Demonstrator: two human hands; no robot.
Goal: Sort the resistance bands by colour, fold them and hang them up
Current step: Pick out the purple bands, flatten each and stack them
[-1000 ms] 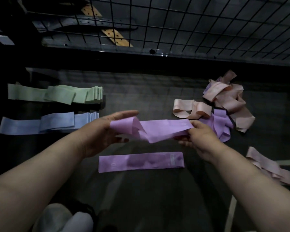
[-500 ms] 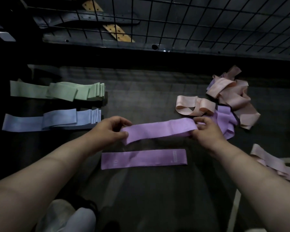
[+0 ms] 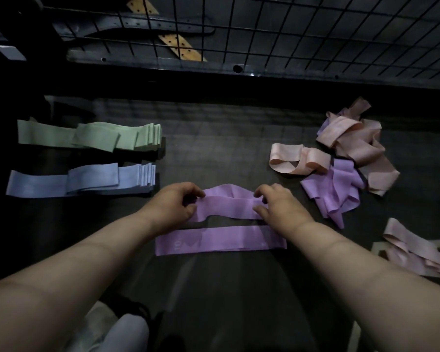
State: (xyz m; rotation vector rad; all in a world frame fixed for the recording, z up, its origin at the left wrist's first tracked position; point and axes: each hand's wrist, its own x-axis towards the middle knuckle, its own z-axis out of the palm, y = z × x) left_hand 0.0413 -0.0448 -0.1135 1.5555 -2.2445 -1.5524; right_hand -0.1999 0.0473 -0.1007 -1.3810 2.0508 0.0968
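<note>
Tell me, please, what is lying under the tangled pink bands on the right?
Crumpled purple bands poke out from under the pink pile. How many more lie beneath is hidden.

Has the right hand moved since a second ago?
Yes. The right hand, pinching the loose purple band, moved left: from beyond the right end of the flat purple band to over that end.
</note>
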